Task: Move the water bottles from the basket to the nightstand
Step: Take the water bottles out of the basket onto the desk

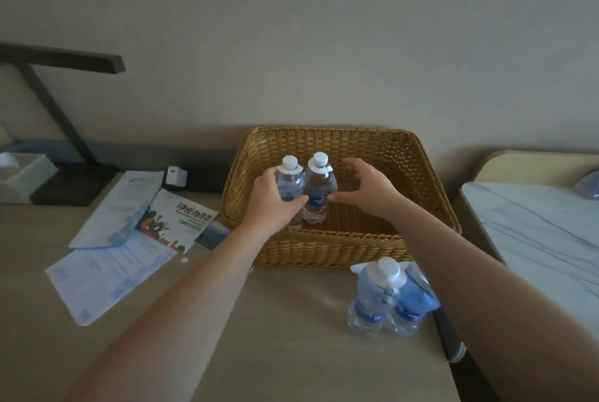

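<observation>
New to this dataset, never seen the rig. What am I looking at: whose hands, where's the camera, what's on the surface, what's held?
There is no robot: a person works bare-handed, filmed by one wide-angle camera worn on the head, looking forward and down. A wicker basket sits on a beige nightstand and holds two upright water bottles. The left hand grips the left bottle; the right hand is open, its thumb at the right bottle, not yet closed. Two more bottles already stand outside, in front of the basket. Papers and a brochure lie to the left.
</observation>
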Demonstrator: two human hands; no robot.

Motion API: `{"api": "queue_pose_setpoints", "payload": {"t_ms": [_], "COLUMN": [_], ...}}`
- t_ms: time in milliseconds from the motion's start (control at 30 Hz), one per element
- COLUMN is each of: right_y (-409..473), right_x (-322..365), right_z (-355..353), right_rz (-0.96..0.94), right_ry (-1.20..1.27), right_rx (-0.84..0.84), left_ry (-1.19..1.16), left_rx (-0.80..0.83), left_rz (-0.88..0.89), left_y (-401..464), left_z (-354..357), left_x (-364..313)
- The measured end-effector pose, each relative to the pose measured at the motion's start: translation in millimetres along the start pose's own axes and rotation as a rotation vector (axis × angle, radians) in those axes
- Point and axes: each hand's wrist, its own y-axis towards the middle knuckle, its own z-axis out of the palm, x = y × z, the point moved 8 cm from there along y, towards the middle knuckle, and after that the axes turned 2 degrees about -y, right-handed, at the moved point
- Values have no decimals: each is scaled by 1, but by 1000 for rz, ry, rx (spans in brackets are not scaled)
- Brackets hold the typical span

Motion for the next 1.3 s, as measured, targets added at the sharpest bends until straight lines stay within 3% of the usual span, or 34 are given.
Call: {"api": "queue_pose_setpoints", "payload": {"t_ms": [167,467,633,867,1300], "right_y": [64,98,92,72,-18], "right_x": [7,6,6,23,143], "right_z": [27,57,58,42,-62], "right_rz": [96,142,128,95,-211], "right_ry": [5,6,39,21,5], "right_rx": [34,-13,-80,-177,-395], "left_ry": [-70,-152,-131,-193,-313], "left_rx": [161,232,190,132,111], "left_rz": [-84,-34,-6,79,279], "left_y": [54,91,97,98,43], "left_z": [33,61,57,15,-106], "left_x": [36,56,60,45,-45]}}
